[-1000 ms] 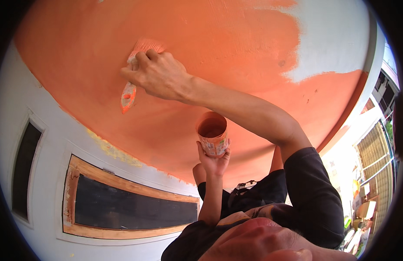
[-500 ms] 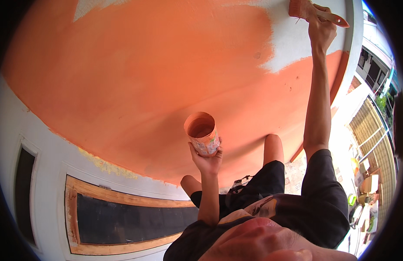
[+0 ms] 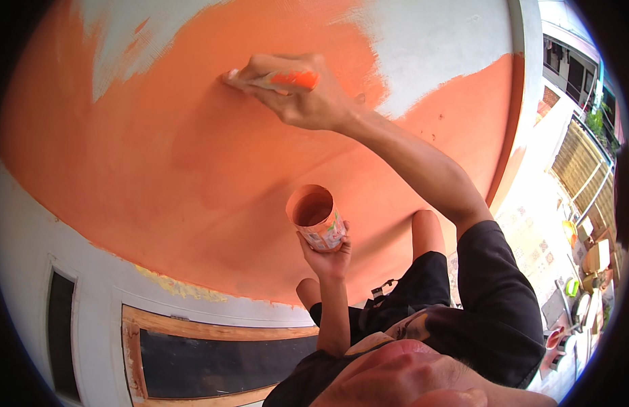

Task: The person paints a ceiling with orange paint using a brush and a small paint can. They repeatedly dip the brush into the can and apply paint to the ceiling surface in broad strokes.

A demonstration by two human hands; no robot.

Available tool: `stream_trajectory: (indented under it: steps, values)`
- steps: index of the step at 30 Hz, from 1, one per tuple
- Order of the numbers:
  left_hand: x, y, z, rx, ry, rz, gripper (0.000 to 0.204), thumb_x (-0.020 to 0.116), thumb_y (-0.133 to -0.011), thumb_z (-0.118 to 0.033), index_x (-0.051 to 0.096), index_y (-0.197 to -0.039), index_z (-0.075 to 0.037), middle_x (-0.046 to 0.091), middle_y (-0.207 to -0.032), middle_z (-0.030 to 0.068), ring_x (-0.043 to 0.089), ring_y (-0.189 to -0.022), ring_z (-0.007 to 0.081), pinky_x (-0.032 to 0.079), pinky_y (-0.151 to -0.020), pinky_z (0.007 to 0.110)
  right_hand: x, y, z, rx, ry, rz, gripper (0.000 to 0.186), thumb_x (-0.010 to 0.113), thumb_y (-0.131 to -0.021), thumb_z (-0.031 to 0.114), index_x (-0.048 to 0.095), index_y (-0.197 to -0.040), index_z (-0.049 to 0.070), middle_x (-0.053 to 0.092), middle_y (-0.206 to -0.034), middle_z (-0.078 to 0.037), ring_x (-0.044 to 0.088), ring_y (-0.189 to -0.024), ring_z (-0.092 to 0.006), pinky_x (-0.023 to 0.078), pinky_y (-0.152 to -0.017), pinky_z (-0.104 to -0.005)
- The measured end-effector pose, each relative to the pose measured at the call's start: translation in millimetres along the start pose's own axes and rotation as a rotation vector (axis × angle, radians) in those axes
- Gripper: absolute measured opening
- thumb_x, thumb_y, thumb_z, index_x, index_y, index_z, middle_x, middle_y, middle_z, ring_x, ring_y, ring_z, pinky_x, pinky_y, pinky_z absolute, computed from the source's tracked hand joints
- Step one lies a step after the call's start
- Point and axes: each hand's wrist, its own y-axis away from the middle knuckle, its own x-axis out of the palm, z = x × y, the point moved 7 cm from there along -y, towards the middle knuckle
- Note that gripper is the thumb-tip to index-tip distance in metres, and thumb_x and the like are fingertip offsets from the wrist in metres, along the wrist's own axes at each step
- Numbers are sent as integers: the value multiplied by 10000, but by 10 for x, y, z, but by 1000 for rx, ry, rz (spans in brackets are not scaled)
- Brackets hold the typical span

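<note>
The wall (image 3: 145,197), part orange, part pale, spreads behind the can (image 3: 320,233); light, overlapping strokes, with the can held upright, would likely give the most even coat. The left hand (image 3: 327,262) cups the can's lower side, fingers spread to its width. Above the can, the right hand (image 3: 306,105) grips the brush (image 3: 293,81), fingers closed around it; its bristles are hidden.
</note>
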Motion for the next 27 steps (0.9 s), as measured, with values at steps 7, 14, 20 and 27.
stream_trajectory:
  steps: [7,14,20,27]
  values:
    - [-36,-2,18,-8,-44,-20,645,517,-999,-607,503,-1423,-122,560,-1302,137,557,-1147,368,591,-723,375,-2255,311,-665,225,224,-674,165,714,-967,133,703,-987,-30,734,-834,-95,663,-726,-123,522,-637,-310]
    - [-65,-32,86,-43,6,-36,639,526,-994,-619,514,-1430,-152,570,-1310,106,567,-1135,379,587,-703,376,-1524,173,-314,144,868,-418,255,695,-848,33,687,-1085,125,708,-846,-65,676,-725,-246,507,-574,-358]
    - [-22,-58,145,-54,-25,14,676,563,-988,-574,487,-1416,-56,548,-1305,199,549,-1192,359,598,-759,369,247,21,137,-38,441,144,282,696,-850,60,667,-1126,112,704,-956,-87,688,-835,-262,549,-593,-380]
    - [-16,-85,144,-72,-1,-32,637,539,-993,-602,520,-1420,-130,578,-1304,126,561,-1145,365,594,-701,355,-1067,52,-607,375,-118,-266,140,688,-919,93,745,-1047,91,730,-924,-86,692,-819,-223,538,-672,-332]
